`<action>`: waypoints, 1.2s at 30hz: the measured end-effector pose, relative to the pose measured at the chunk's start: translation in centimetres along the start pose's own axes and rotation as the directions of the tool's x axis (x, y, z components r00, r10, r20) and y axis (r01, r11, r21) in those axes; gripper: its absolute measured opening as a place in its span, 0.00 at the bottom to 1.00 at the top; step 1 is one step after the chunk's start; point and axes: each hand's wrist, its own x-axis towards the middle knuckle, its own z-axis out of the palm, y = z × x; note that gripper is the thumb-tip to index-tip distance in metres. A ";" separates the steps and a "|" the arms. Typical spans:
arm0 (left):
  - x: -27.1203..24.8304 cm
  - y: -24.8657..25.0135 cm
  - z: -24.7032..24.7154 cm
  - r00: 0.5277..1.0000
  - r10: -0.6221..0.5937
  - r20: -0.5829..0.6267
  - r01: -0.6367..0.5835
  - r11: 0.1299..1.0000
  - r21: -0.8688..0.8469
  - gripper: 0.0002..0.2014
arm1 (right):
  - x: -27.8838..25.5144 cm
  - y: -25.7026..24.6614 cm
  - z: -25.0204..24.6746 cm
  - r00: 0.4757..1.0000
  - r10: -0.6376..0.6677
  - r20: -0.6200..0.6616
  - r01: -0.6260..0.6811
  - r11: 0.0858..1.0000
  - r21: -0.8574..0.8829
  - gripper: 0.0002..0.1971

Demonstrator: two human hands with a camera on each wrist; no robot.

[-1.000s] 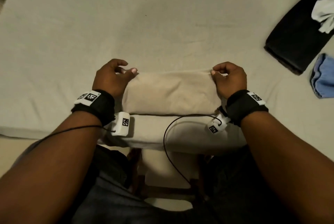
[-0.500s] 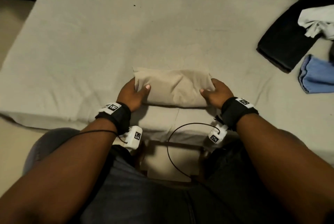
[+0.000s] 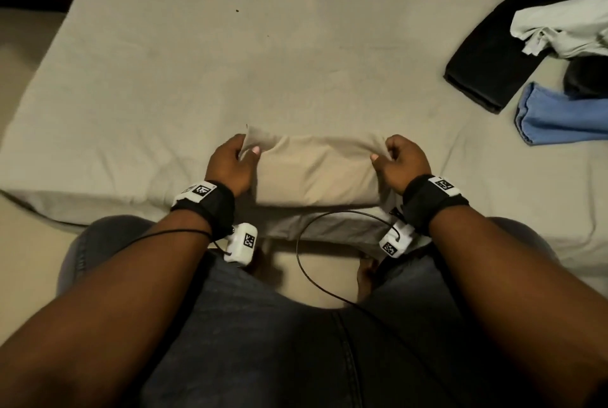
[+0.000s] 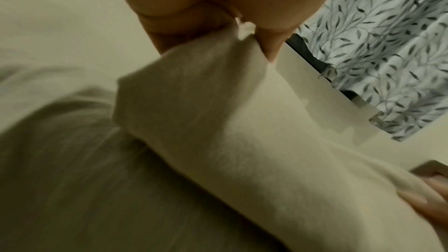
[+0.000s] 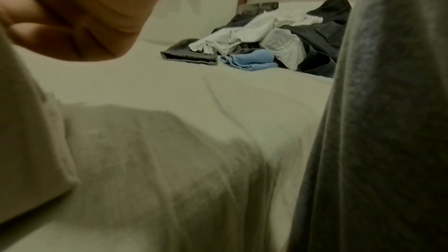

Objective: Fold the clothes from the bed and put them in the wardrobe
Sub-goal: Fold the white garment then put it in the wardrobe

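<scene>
Both hands had shifted from cupping the garment's ends to pinching its far corners, left hand and right hand, likely for another fold.

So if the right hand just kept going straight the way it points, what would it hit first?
Probably nothing soon: the right hand, pinching the beige cloth, points across bare bed sheet. The clothes pile lies off to its right.

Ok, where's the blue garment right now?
In the head view the blue garment lies on the bed at the far right, just in front of the black garment and the clothes pile.
</scene>
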 end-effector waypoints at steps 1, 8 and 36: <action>-0.1 0.0 0.1 1.000 0.013 -0.025 -0.013 1.000 0.005 0.08 | -0.1 -0.1 0.0 0.999 0.007 -0.033 -0.007 1.000 0.006 0.09; 0.7 -2.8 1.3 0.992 -0.126 0.027 0.116 0.965 0.237 0.15 | 0.3 1.4 2.4 0.985 0.166 0.044 -0.158 0.976 -0.148 0.12; 0.1 -4.9 5.7 0.974 0.004 0.225 -0.122 0.851 0.511 0.64 | -0.7 1.7 6.8 0.960 -0.042 0.276 0.152 0.908 -0.391 0.69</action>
